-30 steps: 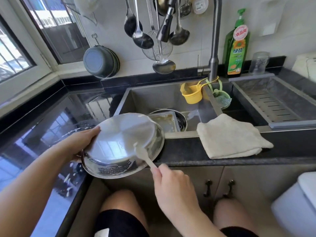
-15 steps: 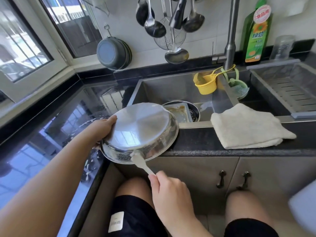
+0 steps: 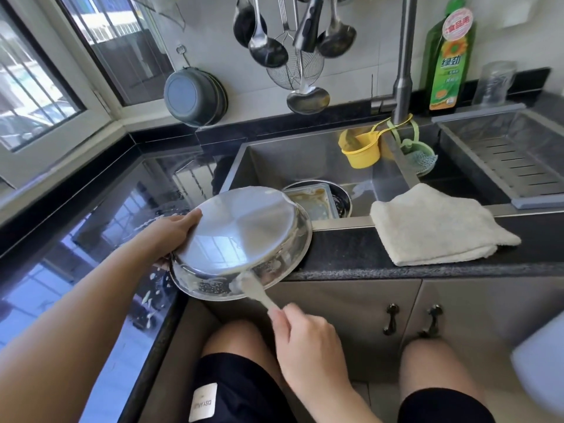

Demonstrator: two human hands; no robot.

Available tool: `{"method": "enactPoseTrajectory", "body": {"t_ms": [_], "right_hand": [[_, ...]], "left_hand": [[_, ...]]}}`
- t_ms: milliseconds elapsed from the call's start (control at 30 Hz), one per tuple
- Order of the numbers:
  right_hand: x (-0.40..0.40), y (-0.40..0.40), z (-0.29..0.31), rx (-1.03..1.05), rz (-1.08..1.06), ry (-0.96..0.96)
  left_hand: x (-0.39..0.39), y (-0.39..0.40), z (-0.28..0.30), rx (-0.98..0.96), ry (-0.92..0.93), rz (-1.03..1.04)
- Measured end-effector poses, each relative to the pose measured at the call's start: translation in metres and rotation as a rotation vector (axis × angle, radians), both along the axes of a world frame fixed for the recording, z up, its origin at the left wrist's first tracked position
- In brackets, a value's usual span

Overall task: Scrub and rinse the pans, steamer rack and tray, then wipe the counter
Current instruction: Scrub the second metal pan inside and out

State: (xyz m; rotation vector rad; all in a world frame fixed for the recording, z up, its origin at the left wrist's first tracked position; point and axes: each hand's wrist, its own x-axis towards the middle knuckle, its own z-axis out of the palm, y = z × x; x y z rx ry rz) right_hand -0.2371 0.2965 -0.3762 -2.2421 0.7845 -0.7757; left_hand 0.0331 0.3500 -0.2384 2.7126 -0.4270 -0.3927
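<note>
Nearest the camera, above the person's bare knees and dark shorts, the right hand (image 3: 308, 340) is curling its fingers round the pale handle of a scrubbing brush (image 3: 259, 293), a closed grip with the handle running up and left out of the fist. The brush head is pressing against the lower side wall of a stainless steel pan (image 3: 241, 242), where soap suds are clinging. The pan is being held upside down and tilted, its flat base facing up toward the camera, its rim overhanging the front edge of the black bench (image 3: 345, 254). At the pan's left edge the left hand (image 3: 174, 232) is gripping the rim, thumb lying on the base and fingers hidden underneath. So the pan is sitting between the two hands, just above and left of the right one.

To the right, a folded cream cloth (image 3: 433, 230) is lying on the bench front, well apart from the pan. Behind the pan, down in the steel sink (image 3: 290, 160), a soiled rectangular tray (image 3: 311, 198) is resting over a round dark rack or pan (image 3: 341, 199); which it is I cannot tell. Farther back, a yellow cup (image 3: 361, 151) and a green scrubber holder (image 3: 419, 154) are hanging by the tap (image 3: 404, 71), with a green detergent bottle (image 3: 447, 62) standing against the wall and ladles (image 3: 268, 47) hanging above.
</note>
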Motion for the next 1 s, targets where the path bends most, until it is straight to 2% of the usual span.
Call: {"method": "enactPoseTrajectory", "body": {"t_ms": [100, 267, 433, 600, 700, 900, 1000], "right_hand": [[-0.005, -0.016, 0.000, 0.056, -0.149, -0.093], [-0.009, -0.015, -0.002, -0.018, -0.011, -0.004], [-0.012, -0.032, -0.004, 0.117, -0.072, -0.048], [-0.013, -0.022, 0.003, 0.083, -0.018, -0.040], [-0.010, -0.039, 0.014, 0.174, -0.056, -0.034], [-0.025, 0.005, 0.012, 0.164, 0.042, 0.092], [-0.014, -0.005, 0.020, 0.213, -0.011, 0.134]], "left_hand": [[0.007, 0.002, -0.001, -0.025, -0.012, -0.012], [0.017, 0.005, -0.003, -0.073, -0.028, -0.052], [0.020, 0.010, -0.007, -0.105, -0.049, -0.090], [0.016, 0.011, -0.007, -0.091, -0.063, -0.131], [0.014, 0.009, -0.006, -0.107, -0.055, -0.121], [0.015, 0.008, -0.008, -0.107, -0.056, -0.111], [0.014, 0.007, -0.008, -0.113, -0.057, -0.113]]}}
